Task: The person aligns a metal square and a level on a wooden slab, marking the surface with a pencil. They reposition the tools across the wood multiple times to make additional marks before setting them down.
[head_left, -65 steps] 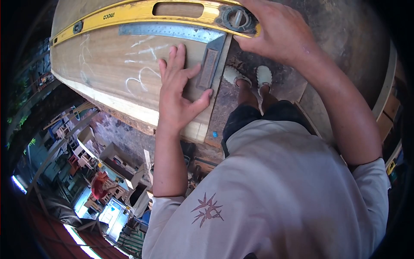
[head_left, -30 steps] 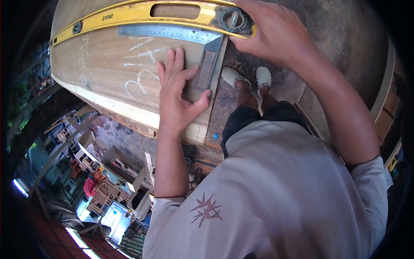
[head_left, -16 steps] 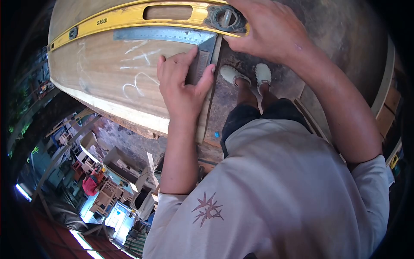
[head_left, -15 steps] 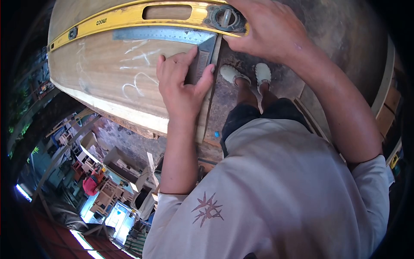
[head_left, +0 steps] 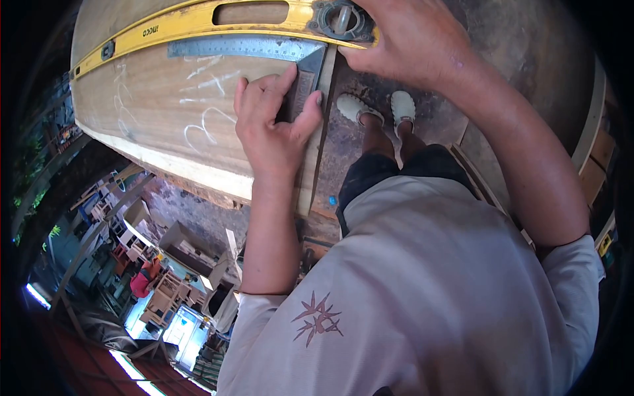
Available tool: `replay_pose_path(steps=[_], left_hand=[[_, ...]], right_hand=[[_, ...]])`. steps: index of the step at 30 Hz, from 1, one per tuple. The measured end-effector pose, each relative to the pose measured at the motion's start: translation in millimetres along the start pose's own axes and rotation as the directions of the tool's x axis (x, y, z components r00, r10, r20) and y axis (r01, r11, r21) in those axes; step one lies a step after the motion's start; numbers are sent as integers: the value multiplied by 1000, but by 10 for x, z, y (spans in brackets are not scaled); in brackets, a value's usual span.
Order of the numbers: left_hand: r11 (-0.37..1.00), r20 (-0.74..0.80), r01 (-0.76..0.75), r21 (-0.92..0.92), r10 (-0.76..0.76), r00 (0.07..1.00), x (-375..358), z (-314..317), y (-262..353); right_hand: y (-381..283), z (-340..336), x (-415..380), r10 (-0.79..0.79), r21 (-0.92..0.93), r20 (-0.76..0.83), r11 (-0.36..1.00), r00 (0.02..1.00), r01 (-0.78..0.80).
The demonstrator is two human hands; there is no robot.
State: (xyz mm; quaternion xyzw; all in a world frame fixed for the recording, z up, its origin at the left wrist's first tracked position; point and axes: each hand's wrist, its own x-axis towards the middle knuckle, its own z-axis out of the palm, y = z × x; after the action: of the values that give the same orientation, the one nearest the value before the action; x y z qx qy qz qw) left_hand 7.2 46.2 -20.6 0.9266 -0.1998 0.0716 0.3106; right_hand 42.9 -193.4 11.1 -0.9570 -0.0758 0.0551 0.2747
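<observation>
A wide wooden slab [head_left: 155, 86] with chalk marks lies in front of me. Across it runs a yellow spirit level [head_left: 188, 24]; my right hand [head_left: 413, 46] grips its near end, thumb underneath and the other fingers partly out of frame. Along the level's lower edge lies the metal blade of a try square [head_left: 231, 47], its stock by the slab's end. My left hand [head_left: 272, 129] holds that stock down, index finger on one side and thumb on the other. The palm hides part of the stock.
Below the slab's end are my feet in pale clogs [head_left: 352, 107] on a stained floor. Cardboard boxes [head_left: 188, 247] and wooden furniture pieces [head_left: 165, 297] crowd the lower left, near a person in red [head_left: 142, 280]. Boards [head_left: 594, 138] stand at the right.
The slab, level and square appear slightly further left and up in view. Both hands keep their places on the tools.
</observation>
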Motion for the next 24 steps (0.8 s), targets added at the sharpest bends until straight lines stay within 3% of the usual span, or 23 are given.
replay_pose_path(steps=[17,19,24], left_hand=[[1000,-9,-13,-16,12,1000,-2,-1,-3],[999,8,-4,-32,4,1000,6,-20,-4],[993,102,-13,-121,25,994,85,-128,-84]], right_hand=[[3,5,15,-1,21,-10,1000,1000,2],[49,50,11,-50,25,-46,998,998,52],[-18,-39,-4,-4,0,-3,1000,1000,4]])
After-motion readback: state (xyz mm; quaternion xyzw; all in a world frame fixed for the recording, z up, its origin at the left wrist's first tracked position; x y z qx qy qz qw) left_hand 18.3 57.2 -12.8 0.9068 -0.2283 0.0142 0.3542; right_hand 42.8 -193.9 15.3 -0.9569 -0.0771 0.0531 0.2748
